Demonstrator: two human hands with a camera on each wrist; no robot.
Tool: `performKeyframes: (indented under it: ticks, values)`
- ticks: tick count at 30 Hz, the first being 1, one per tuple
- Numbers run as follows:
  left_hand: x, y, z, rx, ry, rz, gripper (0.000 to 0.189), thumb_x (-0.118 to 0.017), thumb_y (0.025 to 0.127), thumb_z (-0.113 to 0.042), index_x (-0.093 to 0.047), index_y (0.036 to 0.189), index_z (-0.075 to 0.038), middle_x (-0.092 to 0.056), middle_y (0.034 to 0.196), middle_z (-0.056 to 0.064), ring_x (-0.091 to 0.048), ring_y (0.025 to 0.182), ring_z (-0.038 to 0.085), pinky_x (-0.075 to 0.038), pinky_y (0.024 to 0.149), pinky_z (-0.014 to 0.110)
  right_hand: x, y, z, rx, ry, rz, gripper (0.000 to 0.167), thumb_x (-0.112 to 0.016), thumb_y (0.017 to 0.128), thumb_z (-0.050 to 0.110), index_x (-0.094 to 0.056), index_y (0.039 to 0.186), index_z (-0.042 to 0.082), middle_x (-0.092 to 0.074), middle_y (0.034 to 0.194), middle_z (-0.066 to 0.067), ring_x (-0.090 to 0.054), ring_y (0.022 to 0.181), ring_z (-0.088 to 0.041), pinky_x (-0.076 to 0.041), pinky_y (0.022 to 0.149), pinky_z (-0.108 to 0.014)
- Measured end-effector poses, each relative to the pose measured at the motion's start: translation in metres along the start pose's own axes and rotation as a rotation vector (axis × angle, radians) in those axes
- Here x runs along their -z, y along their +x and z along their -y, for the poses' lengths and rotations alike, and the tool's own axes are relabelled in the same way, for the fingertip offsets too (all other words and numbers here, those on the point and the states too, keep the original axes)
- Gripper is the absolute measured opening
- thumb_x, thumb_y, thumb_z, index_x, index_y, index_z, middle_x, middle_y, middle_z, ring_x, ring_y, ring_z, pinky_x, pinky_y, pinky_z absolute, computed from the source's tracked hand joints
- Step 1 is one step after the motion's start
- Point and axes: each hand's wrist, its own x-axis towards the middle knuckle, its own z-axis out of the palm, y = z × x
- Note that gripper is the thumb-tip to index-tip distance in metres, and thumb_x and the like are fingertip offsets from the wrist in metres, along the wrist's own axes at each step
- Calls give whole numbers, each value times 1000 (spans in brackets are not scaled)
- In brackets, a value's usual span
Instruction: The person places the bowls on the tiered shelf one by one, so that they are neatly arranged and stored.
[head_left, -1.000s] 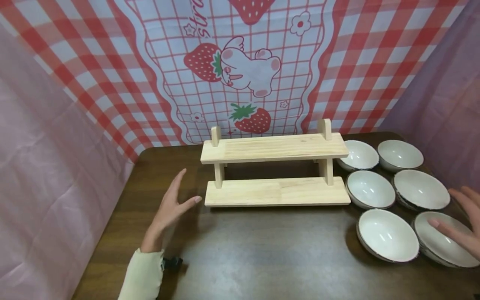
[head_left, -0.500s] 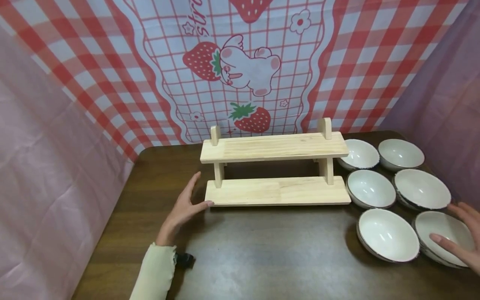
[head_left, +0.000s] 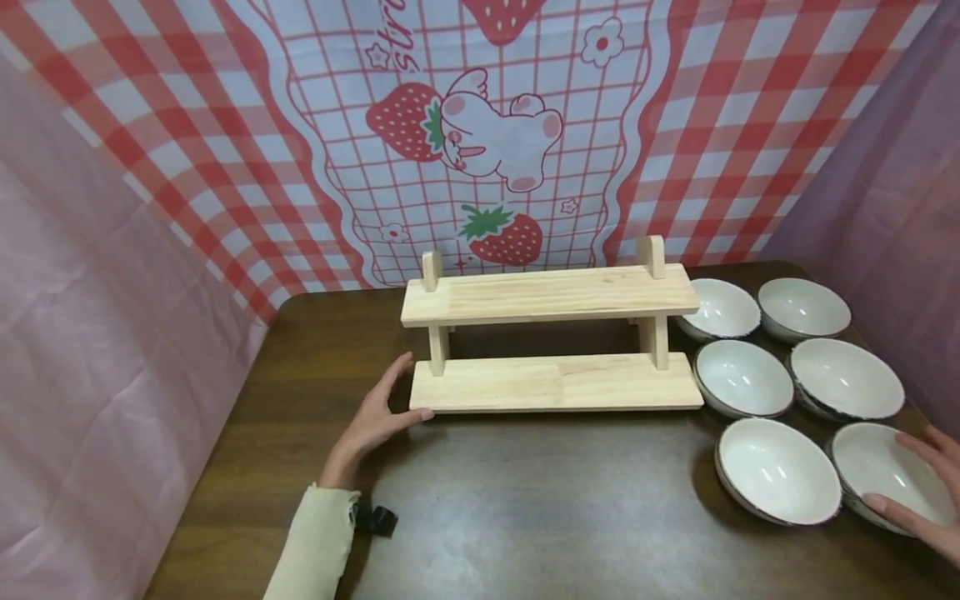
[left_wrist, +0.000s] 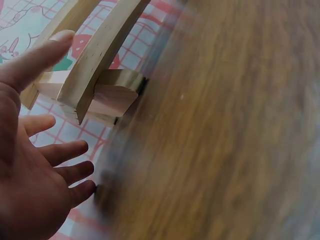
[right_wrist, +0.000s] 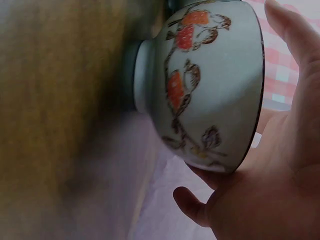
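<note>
Beside the left end of the two-tier wooden shelf (head_left: 555,382), my left hand (head_left: 375,423) is spread, thumb at the lower board's front edge, fingers near its end. In the left wrist view its fingers are loosely extended and hold nothing. At the right edge, my right hand (head_left: 933,492) reaches around the nearest right-hand bowl (head_left: 881,471), thumb towards the front and fingers at the far rim. The right wrist view shows this white bowl (right_wrist: 215,90) with a dark rim and painted orange-red and brown motifs, the thumb just above the rim; other finger contact is partly hidden.
Several more white bowls (head_left: 780,471) stand in two columns right of the shelf, the closest ones near its right end. The dark wooden table (head_left: 525,508) is bounded by a red-checked strawberry cloth (head_left: 480,225) behind and pink curtains (head_left: 97,333) at the sides.
My left hand has moved right to the shelf's left end. My right hand has come in around the nearest right-hand bowl. Shelf and bowls have stayed in place.
</note>
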Motion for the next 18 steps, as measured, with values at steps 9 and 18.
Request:
performKeyframes:
  ticks: [9,18]
  values:
    - [-5,3,11,-9,-19,-4,97,-84,81,-24,-27,159,-15,-34,163,14,-26,153,33,-17,123,60,-7,-9,-11,49,96,-77,103,-86,73,42,-34,151,-1,-7,163,-35,-3,153,-53,1,126,-56]
    - [-8,4,16,-12,-53,-19,93,-83,81,-21,-31,158,-16,-36,162,13,-27,153,31,-17,124,58,-7,-13,-11,16,62,-100,109,-89,67,47,-37,150,0,-9,164,-32,-5,154,-50,-2,127,-57]
